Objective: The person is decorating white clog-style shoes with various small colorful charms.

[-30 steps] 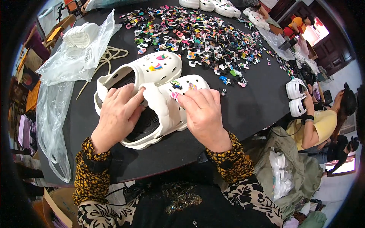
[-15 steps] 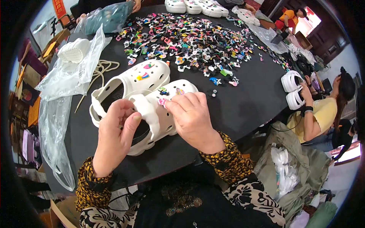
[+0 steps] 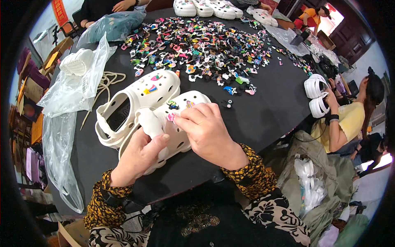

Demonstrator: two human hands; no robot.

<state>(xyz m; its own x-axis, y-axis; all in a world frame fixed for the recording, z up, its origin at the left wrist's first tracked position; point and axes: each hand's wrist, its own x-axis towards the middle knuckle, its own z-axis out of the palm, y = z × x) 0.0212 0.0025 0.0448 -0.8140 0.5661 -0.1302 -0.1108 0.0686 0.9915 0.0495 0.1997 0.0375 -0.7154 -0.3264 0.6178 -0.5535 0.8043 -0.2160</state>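
Observation:
Two white clogs lie side by side in front of me. My left hand (image 3: pixel 142 158) grips the nearer clog (image 3: pixel 177 133) around its opening, thumb outside by the heel strap, other fingers partly hidden. On that clog's upper, my right hand (image 3: pixel 212 133) pinches a pink shoe charm (image 3: pixel 170 117) at one of the holes; how far in the charm sits is hidden. Beside it are a green-and-black charm (image 3: pixel 173 105) and a colourful oval charm (image 3: pixel 190 104). The farther clog (image 3: pixel 166 85) bears a rainbow star charm (image 3: pixel 150 89) and a pink-and-green charm (image 3: pixel 155 77).
A wide pile of mixed charms (image 3: pixel 201 47) covers the table's far middle. A small black-and-white charm (image 3: pixel 228 103) lies right of my clogs. Clear plastic bags (image 3: pixel 61 140), a cord (image 3: pixel 109 80) and a white shoe (image 3: pixel 77 62) lie left. A co-worker (image 3: pixel 343 123) handles white clogs (image 3: pixel 317 96) at right.
My left hand has moved from above the nearer clog's opening to a grip on it, thumb now farther right. My right hand stays at the pink charm, slightly lower. The view has shifted slightly.

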